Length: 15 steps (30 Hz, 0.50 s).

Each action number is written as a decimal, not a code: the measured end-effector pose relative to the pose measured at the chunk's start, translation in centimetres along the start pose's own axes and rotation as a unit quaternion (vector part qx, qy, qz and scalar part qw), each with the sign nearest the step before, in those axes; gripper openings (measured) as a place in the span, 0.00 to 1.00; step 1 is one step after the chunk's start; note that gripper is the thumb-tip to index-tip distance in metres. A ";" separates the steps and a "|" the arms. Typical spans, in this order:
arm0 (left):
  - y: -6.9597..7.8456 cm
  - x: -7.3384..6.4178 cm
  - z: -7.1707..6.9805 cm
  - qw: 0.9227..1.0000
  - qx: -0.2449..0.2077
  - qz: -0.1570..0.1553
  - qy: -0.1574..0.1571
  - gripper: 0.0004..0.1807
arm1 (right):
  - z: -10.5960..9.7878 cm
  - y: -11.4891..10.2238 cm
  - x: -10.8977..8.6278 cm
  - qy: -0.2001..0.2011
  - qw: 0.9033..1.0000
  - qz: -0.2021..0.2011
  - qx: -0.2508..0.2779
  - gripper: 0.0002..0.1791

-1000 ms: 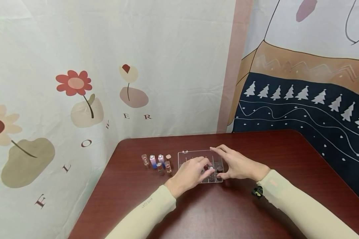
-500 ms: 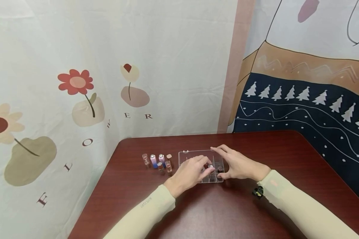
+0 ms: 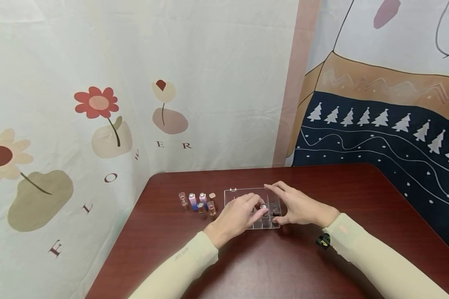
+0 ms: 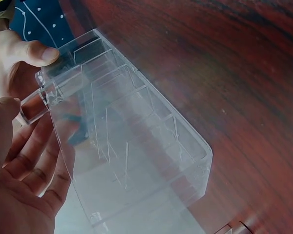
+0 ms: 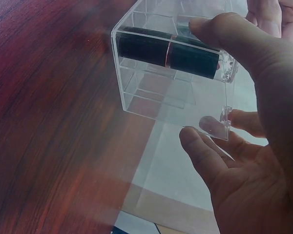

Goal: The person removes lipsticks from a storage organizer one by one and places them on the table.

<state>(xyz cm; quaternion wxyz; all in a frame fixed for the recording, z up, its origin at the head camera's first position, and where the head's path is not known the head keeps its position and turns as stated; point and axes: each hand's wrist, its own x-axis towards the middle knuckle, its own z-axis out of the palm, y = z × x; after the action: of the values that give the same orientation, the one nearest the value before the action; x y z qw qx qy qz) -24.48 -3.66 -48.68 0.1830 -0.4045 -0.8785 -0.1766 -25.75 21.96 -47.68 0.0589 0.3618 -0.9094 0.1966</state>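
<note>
A clear plastic organizer (image 4: 151, 131) with divided compartments stands on the table in front of me. At its open top, my left hand (image 3: 235, 216) pinches a small lipstick tube with a clear end (image 4: 33, 108) between thumb and fingers. Part of that tube is hidden by the fingers in the head view. My right hand (image 3: 301, 206) holds the organizer's right end, with the thumb on the near side and the fingers at the far side. A black lipstick (image 5: 145, 48) lies lengthwise within an end compartment, beside the right thumb.
Left of the organizer, several small tubes stand grouped: a clear one (image 3: 183, 200), two pink-and-blue ones (image 3: 193, 202), and others with clear or brown tops (image 3: 211, 208). The dark red table (image 3: 284, 265) meets printed cloth hangings (image 3: 224, 104) at the back.
The head view has shifted slightly. Both hands keep nearly the same places, while the tube in the left fingers shows less of its lower part below them.
</note>
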 end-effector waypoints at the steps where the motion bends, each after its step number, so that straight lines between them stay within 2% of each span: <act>1: 0.0 0.0 -0.1 1.000 -0.001 0.002 0.002 0.12 | 0.0 0.0 0.0 0.000 1.000 0.000 -0.001 0.62; 11: -0.1 -0.2 -0.5 0.999 -0.030 0.016 0.027 0.12 | -0.1 -0.1 -0.1 0.000 1.000 0.007 -0.003 0.62; 15: -0.2 -0.4 -0.6 0.999 -0.016 0.019 0.044 0.12 | 0.0 0.0 0.0 -0.001 1.000 0.004 0.003 0.62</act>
<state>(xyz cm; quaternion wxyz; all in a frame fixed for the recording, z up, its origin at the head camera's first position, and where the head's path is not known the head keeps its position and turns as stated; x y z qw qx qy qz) -24.28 -4.35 -48.34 0.2179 -0.4156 -0.8590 -0.2049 -25.70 21.95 -47.72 0.0563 0.3580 -0.9105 0.1991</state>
